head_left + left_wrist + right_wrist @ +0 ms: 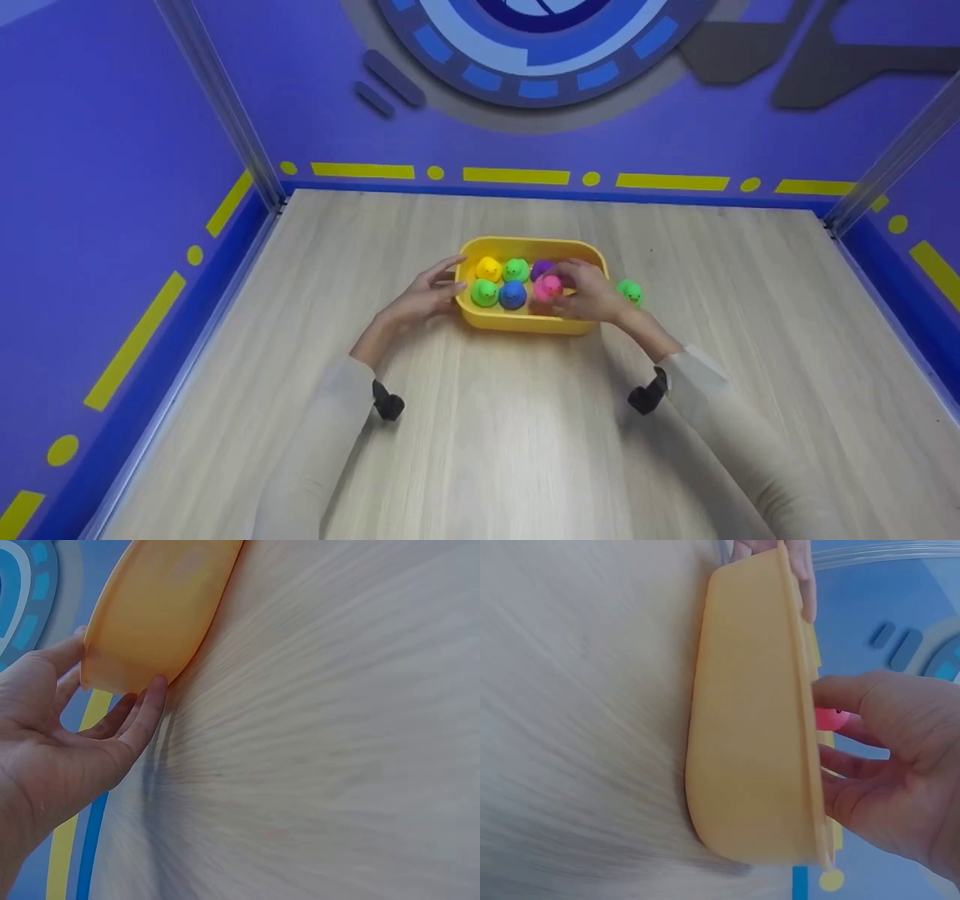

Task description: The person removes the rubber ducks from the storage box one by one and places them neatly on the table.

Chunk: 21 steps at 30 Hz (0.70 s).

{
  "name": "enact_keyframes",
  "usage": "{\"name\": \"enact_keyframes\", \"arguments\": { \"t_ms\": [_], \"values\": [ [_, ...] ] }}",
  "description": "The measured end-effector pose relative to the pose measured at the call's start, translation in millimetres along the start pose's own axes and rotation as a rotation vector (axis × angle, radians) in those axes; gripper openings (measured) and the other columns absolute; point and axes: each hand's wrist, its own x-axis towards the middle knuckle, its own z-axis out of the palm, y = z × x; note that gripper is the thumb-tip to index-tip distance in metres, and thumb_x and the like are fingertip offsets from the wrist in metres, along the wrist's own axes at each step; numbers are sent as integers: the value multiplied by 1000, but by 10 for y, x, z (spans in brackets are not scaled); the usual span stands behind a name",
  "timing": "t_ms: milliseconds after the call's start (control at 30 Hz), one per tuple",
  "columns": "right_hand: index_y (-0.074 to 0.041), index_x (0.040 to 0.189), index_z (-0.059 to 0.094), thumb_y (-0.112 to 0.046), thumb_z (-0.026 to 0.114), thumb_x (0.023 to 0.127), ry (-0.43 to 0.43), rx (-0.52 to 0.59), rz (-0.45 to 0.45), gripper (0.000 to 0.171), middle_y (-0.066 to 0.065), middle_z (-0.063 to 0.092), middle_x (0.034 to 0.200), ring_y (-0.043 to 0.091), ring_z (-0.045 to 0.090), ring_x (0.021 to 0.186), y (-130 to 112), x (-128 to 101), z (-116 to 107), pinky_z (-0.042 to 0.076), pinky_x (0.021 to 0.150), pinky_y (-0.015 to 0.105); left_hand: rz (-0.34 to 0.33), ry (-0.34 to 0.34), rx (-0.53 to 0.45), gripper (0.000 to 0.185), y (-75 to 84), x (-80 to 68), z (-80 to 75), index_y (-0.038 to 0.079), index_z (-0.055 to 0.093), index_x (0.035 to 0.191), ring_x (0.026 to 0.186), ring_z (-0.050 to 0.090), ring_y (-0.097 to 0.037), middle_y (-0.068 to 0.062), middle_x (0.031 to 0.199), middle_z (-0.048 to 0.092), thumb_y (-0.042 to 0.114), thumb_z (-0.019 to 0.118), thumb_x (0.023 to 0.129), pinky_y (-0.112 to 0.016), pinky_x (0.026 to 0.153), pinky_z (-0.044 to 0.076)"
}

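A yellow plastic tub point(525, 322) sits on the table with several small rubber ducks in it. My left hand point(424, 296) grips its left end, the thumb over the rim and fingertips against the outer wall point(154, 622). Inside the tub's right half, my right hand point(589, 296) pinches a pink rubber duck point(548, 286) between thumb and fingers. Partly covered by that hand is a purple duck point(541, 268). Left of it are a blue duck point(513, 295), a yellow duck point(489, 268) and two green ducks, one in front point(485, 292), one behind point(516, 270).
Outside the tub, just right of it, another green duck point(630, 291) lies on the wood-grain table point(517, 435). Blue-purple panels point(480, 142) with yellow dashes wall in the back and both sides. Black wrist straps point(388, 401) are on both arms.
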Motion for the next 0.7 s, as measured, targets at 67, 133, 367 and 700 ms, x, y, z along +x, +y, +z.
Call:
{"name": "enact_keyframes", "arguments": {
  "t_ms": [67,133,367,700],
  "values": [
    [8,121,63,-1,76,88,23,-5,12,37,23,63,117,36,66,107,-4,-28,-19,59,97,51,0,-2,2,60,2,2,8,34,39,157,125,60,-28,-13,156,39,24,63,103,-42,105,56],
    [8,122,63,0,74,89,45,-4,36,36,23,61,117,35,64,104,-9,-55,-36,59,95,50,-3,1,-8,60,5,2,15,33,39,157,125,60,-28,-13,156,38,23,63,103,-42,106,56],
    [7,126,60,6,66,93,104,133,78,34,24,56,127,36,61,109,-15,-135,-102,56,101,53,-17,9,-31,60,-6,-2,22,33,39,157,126,58,-28,-13,156,38,21,63,103,-42,106,55],
    [12,125,60,13,63,91,257,266,83,35,29,52,132,43,59,120,60,-220,-207,51,107,59,-1,-4,-55,62,1,-20,26,31,37,158,129,56,-28,-14,156,38,21,63,103,-42,107,55]
  ]
}}
